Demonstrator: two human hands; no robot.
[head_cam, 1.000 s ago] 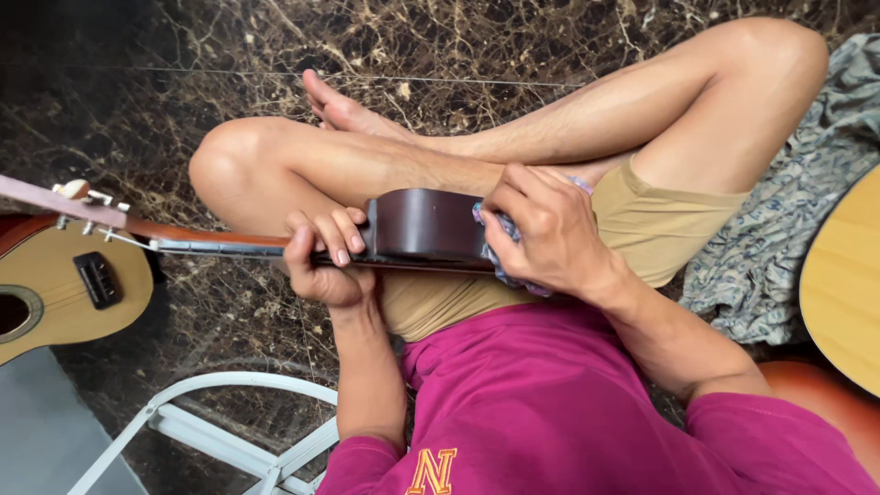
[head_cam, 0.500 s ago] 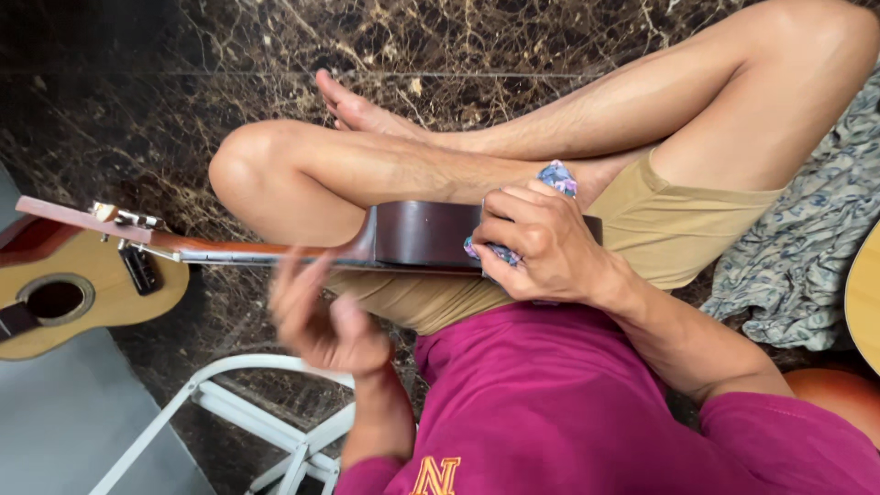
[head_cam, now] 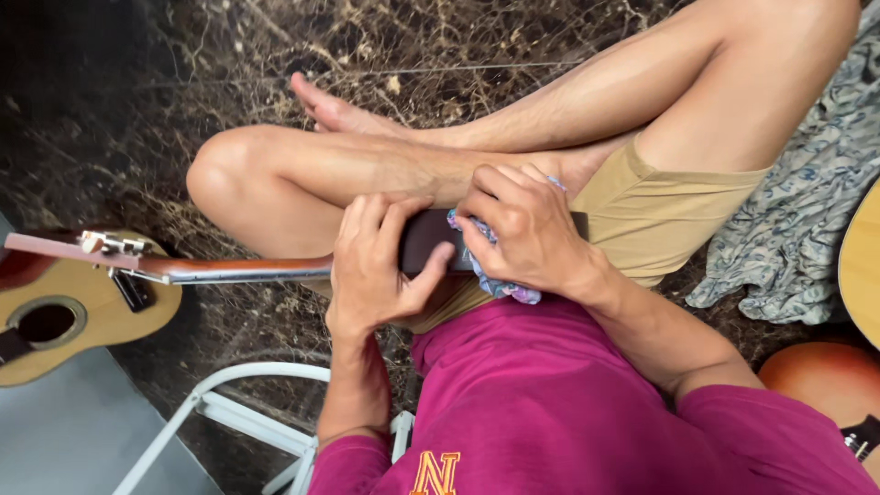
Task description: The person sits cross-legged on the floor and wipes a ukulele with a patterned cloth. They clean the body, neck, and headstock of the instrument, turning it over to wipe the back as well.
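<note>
Since half a second ago our left hand (head_cam: 376, 270) has come back up and closed around the dark ukulele (head_cam: 426, 240) body lying across our lap. Beside those fingers, our right hand (head_cam: 522, 229) presses a bunched blue cloth (head_cam: 500, 284) against it. We should grip firmly and wipe evenly; beyond our left fingertips the neck points at a second ukulele (head_cam: 64, 316).
</note>
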